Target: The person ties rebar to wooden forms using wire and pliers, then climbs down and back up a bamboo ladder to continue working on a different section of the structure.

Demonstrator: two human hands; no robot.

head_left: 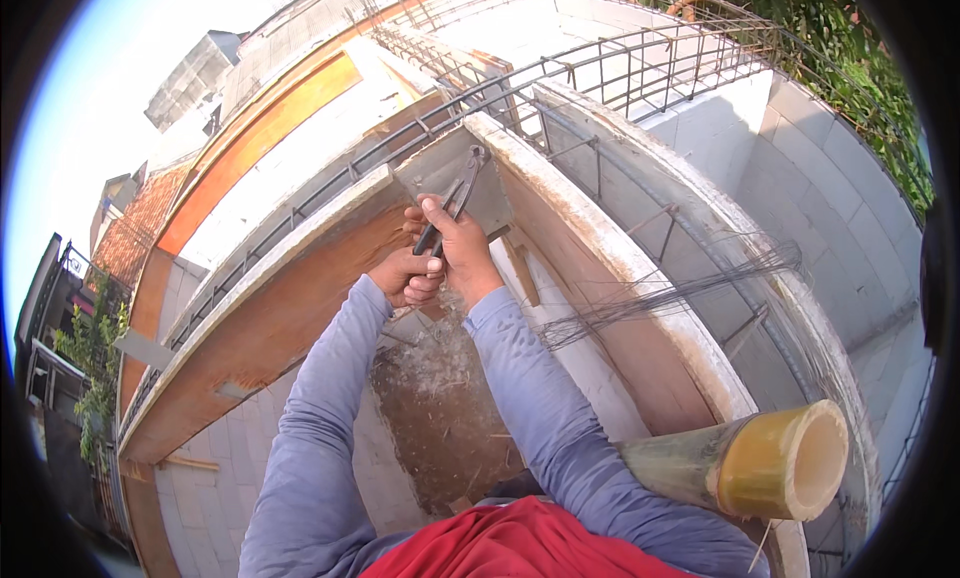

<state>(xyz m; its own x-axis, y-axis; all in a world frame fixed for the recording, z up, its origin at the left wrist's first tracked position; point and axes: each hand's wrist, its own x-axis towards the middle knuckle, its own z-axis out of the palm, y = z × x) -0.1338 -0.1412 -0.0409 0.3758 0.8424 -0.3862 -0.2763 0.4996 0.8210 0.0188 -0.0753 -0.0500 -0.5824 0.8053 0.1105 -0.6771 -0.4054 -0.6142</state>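
Observation:
Both my hands are together in front of me at the corner of the wooden formwork. A pair of pincers (467,186) with dark handles points away from me, its jaws at the far end by the grey concrete corner (490,200). My left hand (405,276) is closed at the lower end of the handles. Just beside and above it, my right hand (460,246) is closed around the handles too. I cannot tell whether the jaws grip anything. A bundle of thin tie wire (670,296) lies across the formwork board (610,238) to the right of my right forearm.
A cut bamboo pole (735,468) sticks out beside my right arm. Steel rebar cages (650,73) run along the formwork at the far side and right. Pale block walls (810,158) stand at right. Below my hands is a dusty brown surface (430,428) with debris.

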